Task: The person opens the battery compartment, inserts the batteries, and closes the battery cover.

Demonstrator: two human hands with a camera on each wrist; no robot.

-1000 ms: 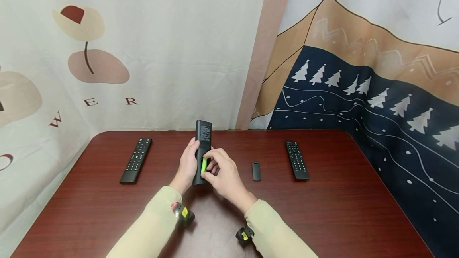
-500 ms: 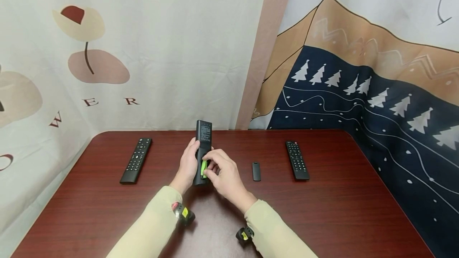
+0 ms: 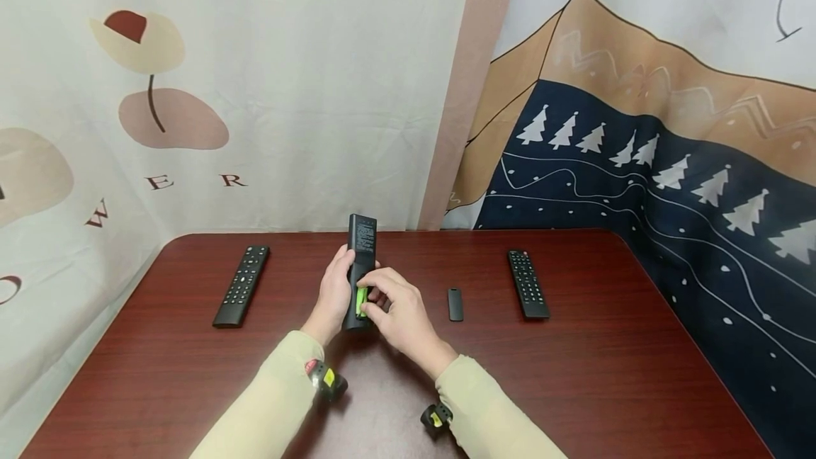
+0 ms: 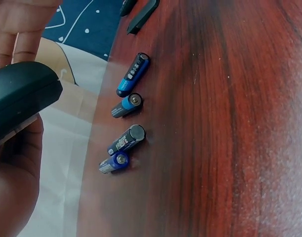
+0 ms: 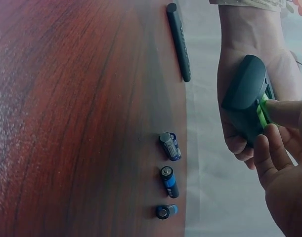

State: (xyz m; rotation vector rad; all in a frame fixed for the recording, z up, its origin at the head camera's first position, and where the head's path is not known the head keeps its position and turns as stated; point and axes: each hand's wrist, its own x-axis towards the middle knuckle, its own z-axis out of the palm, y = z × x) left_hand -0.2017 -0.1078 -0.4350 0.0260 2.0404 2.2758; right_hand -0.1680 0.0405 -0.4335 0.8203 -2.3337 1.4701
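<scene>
Your left grip point(image 3: 333, 290) was wrapped round the black remote point(image 3: 363, 236), holding it tilted, back towards you, above the tabletop point(image 3: 612, 374)! Your right grip point(image 3: 400, 312) pinched the green battery point(image 3: 360, 302) right at the remote's lower back! A small dark piece point(image 3: 455, 304) lay to the right, while four loose batteries point(image 4: 127, 139) rested on the tabletop, two touching or nearly so.

We cannot tell home from studio: we see a cloth-screened corner, pale cloth point(image 3: 306, 91) hanging behind the table point(image 3: 605, 360), tree-print cloth point(image 3: 612, 179) along its right.
</scene>
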